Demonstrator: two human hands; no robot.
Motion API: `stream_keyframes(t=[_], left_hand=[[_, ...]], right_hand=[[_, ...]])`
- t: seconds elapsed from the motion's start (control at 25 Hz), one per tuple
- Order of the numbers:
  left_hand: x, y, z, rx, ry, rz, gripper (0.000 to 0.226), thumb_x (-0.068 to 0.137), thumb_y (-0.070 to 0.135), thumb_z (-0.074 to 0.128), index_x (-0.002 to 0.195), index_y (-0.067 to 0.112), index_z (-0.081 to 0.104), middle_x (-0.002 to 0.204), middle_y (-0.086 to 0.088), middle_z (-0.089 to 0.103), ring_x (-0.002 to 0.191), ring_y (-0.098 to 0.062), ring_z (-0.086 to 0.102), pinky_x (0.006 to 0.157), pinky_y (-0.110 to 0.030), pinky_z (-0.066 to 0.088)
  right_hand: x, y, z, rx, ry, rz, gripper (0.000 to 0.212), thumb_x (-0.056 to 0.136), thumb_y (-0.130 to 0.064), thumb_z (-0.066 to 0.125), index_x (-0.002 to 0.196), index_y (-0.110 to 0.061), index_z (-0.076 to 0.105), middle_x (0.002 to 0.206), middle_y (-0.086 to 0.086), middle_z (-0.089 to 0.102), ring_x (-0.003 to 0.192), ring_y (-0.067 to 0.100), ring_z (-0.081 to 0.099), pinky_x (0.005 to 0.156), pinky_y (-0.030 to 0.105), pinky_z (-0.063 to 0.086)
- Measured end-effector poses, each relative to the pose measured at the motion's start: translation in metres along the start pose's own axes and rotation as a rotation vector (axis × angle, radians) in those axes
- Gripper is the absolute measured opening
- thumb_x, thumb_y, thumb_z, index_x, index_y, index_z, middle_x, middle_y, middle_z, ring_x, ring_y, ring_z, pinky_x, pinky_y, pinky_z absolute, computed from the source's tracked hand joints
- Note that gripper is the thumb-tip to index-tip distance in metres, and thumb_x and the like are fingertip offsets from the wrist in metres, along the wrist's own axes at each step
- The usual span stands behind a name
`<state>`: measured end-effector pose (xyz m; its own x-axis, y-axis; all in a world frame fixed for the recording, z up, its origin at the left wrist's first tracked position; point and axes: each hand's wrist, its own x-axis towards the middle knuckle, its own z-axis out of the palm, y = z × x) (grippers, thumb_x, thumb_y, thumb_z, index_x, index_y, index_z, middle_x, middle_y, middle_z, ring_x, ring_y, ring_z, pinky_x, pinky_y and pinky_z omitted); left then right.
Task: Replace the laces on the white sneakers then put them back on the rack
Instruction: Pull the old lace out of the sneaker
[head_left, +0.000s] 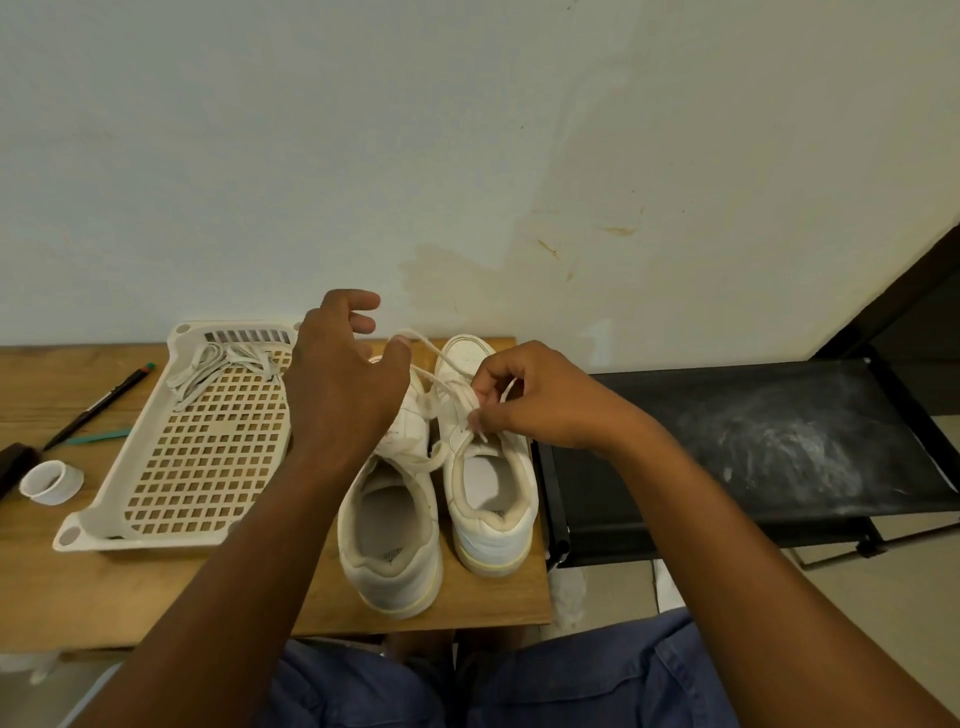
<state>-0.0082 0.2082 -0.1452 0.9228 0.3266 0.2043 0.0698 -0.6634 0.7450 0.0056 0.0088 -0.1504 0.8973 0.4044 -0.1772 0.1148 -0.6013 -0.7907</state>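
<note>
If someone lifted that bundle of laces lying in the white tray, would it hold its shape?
Probably not. The laces lie in loose flat loops, so they would likely droop and unravel. They look thin and light, and could snag on the tray holes.

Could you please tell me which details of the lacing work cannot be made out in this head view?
- Eyelets of the left white sneaker: covered by the left hand.
- How far the right white sneaker is laced: hidden under the right hand.
- The white lace tips: too thin to tell.
- Dark object on the wooden table: cut off by the left edge.
</note>
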Motion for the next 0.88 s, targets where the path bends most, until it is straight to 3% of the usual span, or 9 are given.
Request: stream_keyframes(t=[0.08, 0.16, 0.28, 0.36, 0.52, 0.6, 0.72, 0.8, 0.88], left_hand=[[-0.002, 0.003, 0.000, 0.025, -0.097, -0.014, 0.032, 0.086, 0.025, 0.073, 0.115, 0.028, 0.060, 0.100, 0.009, 0.066, 0.086, -0.010, 0.063, 0.070, -0.023, 0.043], [-0.005, 0.005, 0.000, 0.037, -0.243, 0.009, 0.017, 0.081, 0.019, 0.071, 0.094, 0.028, 0.066, 0.080, 0.012, 0.066, 0.072, -0.007, 0.060, 0.061, -0.022, 0.039], [-0.009, 0.006, 0.004, 0.070, -0.451, 0.026, 0.011, 0.068, 0.028, 0.063, 0.077, 0.031, 0.070, 0.066, 0.011, 0.066, 0.066, -0.010, 0.062, 0.067, -0.030, 0.051], [-0.010, 0.008, 0.005, 0.109, -0.487, 0.013, 0.025, 0.061, 0.040, 0.061, 0.085, 0.034, 0.069, 0.072, 0.013, 0.069, 0.073, -0.008, 0.064, 0.075, -0.034, 0.056], [-0.013, 0.010, 0.006, 0.079, -0.489, 0.084, 0.044, 0.065, 0.058, 0.068, 0.104, 0.038, 0.065, 0.095, 0.017, 0.065, 0.085, -0.007, 0.061, 0.078, -0.031, 0.054], [-0.015, 0.006, 0.008, 0.141, -0.473, 0.153, 0.036, 0.071, 0.056, 0.073, 0.102, 0.037, 0.069, 0.100, 0.017, 0.065, 0.091, -0.008, 0.061, 0.081, -0.034, 0.054], [-0.012, -0.001, 0.010, 0.178, -0.349, 0.172, 0.017, 0.078, 0.034, 0.083, 0.088, 0.036, 0.069, 0.097, 0.016, 0.065, 0.093, -0.010, 0.060, 0.085, -0.037, 0.053], [-0.009, -0.002, 0.010, 0.146, -0.334, 0.183, 0.013, 0.078, 0.031, 0.083, 0.078, 0.036, 0.071, 0.091, 0.017, 0.066, 0.088, -0.009, 0.060, 0.081, -0.035, 0.053], [-0.009, -0.001, 0.012, 0.134, -0.397, 0.208, 0.009, 0.079, 0.040, 0.082, 0.076, 0.035, 0.075, 0.086, 0.017, 0.070, 0.085, -0.006, 0.061, 0.079, -0.035, 0.054]], right_hand=[[0.001, 0.000, 0.000, 0.054, 0.042, 0.018, 0.010, 0.090, -0.016, 0.076, 0.091, -0.006, 0.074, 0.091, 0.010, 0.072, 0.082, 0.021, 0.069, 0.082, 0.038, 0.059], [0.001, -0.001, 0.001, 0.171, 0.096, 0.031, 0.013, 0.094, -0.014, 0.071, 0.091, -0.002, 0.070, 0.088, 0.016, 0.072, 0.073, 0.021, 0.067, 0.070, 0.044, 0.057], [0.000, -0.007, -0.002, 0.412, 0.211, 0.031, 0.013, 0.098, -0.014, 0.068, 0.096, -0.001, 0.071, 0.086, 0.014, 0.075, 0.069, 0.018, 0.067, 0.055, 0.033, 0.049], [-0.001, -0.011, -0.007, 0.618, 0.289, 0.018, 0.018, 0.101, -0.015, 0.065, 0.105, 0.002, 0.071, 0.092, 0.015, 0.076, 0.071, 0.021, 0.067, 0.057, 0.032, 0.054], [-0.001, -0.014, -0.016, 0.949, 0.370, 0.026, 0.024, 0.107, -0.023, 0.056, 0.123, -0.011, 0.070, 0.108, 0.016, 0.077, 0.085, 0.028, 0.073, 0.077, 0.038, 0.063], [0.003, -0.007, -0.015, 0.798, 0.388, 0.100, 0.025, 0.105, -0.026, 0.060, 0.127, -0.016, 0.067, 0.117, 0.014, 0.074, 0.095, 0.031, 0.075, 0.082, 0.040, 0.064], [0.007, 0.011, -0.006, 0.135, 0.365, 0.202, 0.046, 0.096, -0.038, 0.070, 0.139, -0.024, 0.060, 0.124, 0.000, 0.067, 0.103, 0.020, 0.070, 0.089, 0.041, 0.062], [0.007, 0.015, -0.006, 0.054, 0.379, 0.190, 0.028, 0.092, -0.035, 0.075, 0.117, -0.022, 0.071, 0.106, -0.006, 0.070, 0.094, 0.014, 0.069, 0.085, 0.039, 0.062], [0.004, 0.013, -0.010, 0.085, 0.316, 0.147, 0.010, 0.090, -0.027, 0.078, 0.095, -0.018, 0.076, 0.088, -0.010, 0.072, 0.082, 0.008, 0.068, 0.075, 0.031, 0.058]])
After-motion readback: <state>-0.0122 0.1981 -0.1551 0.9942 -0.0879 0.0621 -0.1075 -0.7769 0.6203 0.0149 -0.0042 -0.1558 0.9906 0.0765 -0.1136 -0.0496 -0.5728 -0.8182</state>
